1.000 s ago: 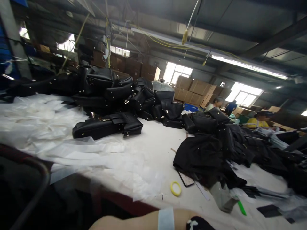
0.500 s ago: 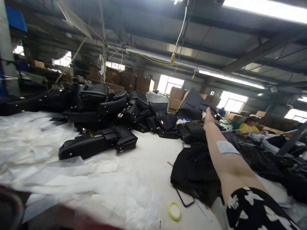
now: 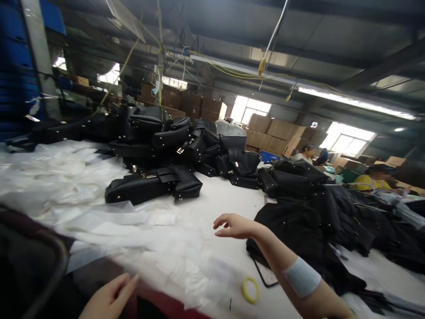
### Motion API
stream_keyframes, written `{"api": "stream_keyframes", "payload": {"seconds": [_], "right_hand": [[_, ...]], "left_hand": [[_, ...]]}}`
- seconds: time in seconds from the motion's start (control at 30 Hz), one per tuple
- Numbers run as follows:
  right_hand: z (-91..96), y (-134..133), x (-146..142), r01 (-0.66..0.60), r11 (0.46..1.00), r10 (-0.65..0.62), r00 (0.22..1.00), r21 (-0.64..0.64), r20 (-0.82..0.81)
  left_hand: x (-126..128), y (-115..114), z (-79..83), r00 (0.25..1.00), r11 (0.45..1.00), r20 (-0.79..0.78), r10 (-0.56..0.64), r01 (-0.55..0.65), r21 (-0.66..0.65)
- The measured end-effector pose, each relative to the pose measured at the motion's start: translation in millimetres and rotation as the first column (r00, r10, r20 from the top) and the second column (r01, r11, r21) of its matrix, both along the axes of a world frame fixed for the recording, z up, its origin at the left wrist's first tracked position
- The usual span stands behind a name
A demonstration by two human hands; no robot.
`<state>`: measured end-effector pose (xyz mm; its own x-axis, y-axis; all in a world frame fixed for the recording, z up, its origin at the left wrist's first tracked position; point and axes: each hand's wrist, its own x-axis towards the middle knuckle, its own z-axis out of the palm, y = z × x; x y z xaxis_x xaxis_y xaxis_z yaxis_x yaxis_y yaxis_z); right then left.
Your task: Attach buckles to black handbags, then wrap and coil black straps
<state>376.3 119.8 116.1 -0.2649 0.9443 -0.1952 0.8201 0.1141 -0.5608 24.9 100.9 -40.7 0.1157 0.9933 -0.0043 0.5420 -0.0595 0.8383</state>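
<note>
My right hand (image 3: 235,226) hovers over the white tabletop (image 3: 219,204), empty, its thumb and fingers slightly apart. A pale patch (image 3: 302,276) is stuck on the right forearm. At the bottom left my left hand (image 3: 109,297) is near the front edge of the table, with its thumb and forefinger apart and nothing visible between them. A black bag (image 3: 152,184) with gold-coloured fittings lies beyond both hands. Black cloth-like items (image 3: 292,226) lie right of my right hand, partly behind the forearm. A heap of black bags (image 3: 172,135) runs along the back.
White translucent sheets (image 3: 76,173) cover the table's left side. A yellow tape ring (image 3: 250,290) and a dark-edged phone (image 3: 264,272) lie near the right forearm. Cardboard boxes (image 3: 272,133) stand behind. Other people, one in a yellow top (image 3: 372,181), sit at the back right.
My right hand has let go of the dark bag it held up at the back right and drawn back toward me. My left hand has come into view. The scene has shifted right in view.
</note>
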Motion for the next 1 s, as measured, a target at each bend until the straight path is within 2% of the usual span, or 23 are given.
{"api": "stream_keyframes", "payload": {"seconds": [0.03,0.1,0.17,0.2,0.33,0.4,0.5,0.6,0.7,0.8,0.9,1.0], "right_hand": [[1.3,0.1,-11.6,-0.086,0.996,0.086,0.996,-0.02,0.015],[3.4,3.2,-33.1,-0.227,0.973,0.23,0.972,-0.046,0.053],[1.2,11.2,-52.3,-0.313,0.948,0.316,0.946,-0.054,0.07],[-2.0,16.9,-61.0,-0.346,0.937,0.349,0.935,-0.056,0.065],[-27.5,51.7,-88.2,-0.442,0.896,0.443,0.895,-0.033,0.047],[-43.8,79.2,-94.3,-0.411,0.91,0.4,0.904,0.045,0.152],[-65.3,135.0,-91.8,-0.243,0.934,0.146,0.929,0.263,0.341],[-80.8,195.7,-80.6,-0.089,0.897,-0.093,0.92,0.434,0.381],[-95.0,241.5,-72.7,-0.047,0.853,-0.193,0.897,0.52,0.398],[-111.8,263.0,-72.9,-0.073,0.838,-0.192,0.888,0.54,0.419],[-126.0,266.9,-75.0,-0.091,0.835,-0.178,0.889,0.543,0.422],[-126.2,263.6,-68.7,-0.058,0.826,-0.203,0.897,0.56,0.392]], "left_hand": [[2.1,5.9,-2.7,0.996,0.995,0.017,-0.084,0.084,-0.044],[11.2,16.8,-5.6,0.997,0.997,-0.033,-0.066,0.067,0.035],[26.0,29.3,-6.8,0.982,0.988,-0.178,-0.056,0.081,0.134],[34.4,36.8,-7.6,0.968,0.982,-0.248,-0.039,0.083,0.169],[66.5,65.2,-17.0,0.936,0.983,-0.347,0.053,0.012,0.183],[77.6,71.6,-25.7,0.92,0.984,-0.388,0.062,0.009,0.18],[84.5,72.7,-39.4,0.897,0.984,-0.438,0.065,0.014,0.175],[83.3,72.7,-48.4,0.88,0.986,-0.471,0.066,0.016,0.167],[81.7,74.1,-52.2,0.867,0.986,-0.493,0.073,0.012,0.168],[81.8,74.9,-54.1,0.859,0.982,-0.504,0.094,0.004,0.189],[82.4,75.3,-55.7,0.851,0.98,-0.513,0.11,-0.005,0.201],[82.9,76.1,-56.7,0.847,0.98,-0.518,0.114,-0.011,0.198]]}}
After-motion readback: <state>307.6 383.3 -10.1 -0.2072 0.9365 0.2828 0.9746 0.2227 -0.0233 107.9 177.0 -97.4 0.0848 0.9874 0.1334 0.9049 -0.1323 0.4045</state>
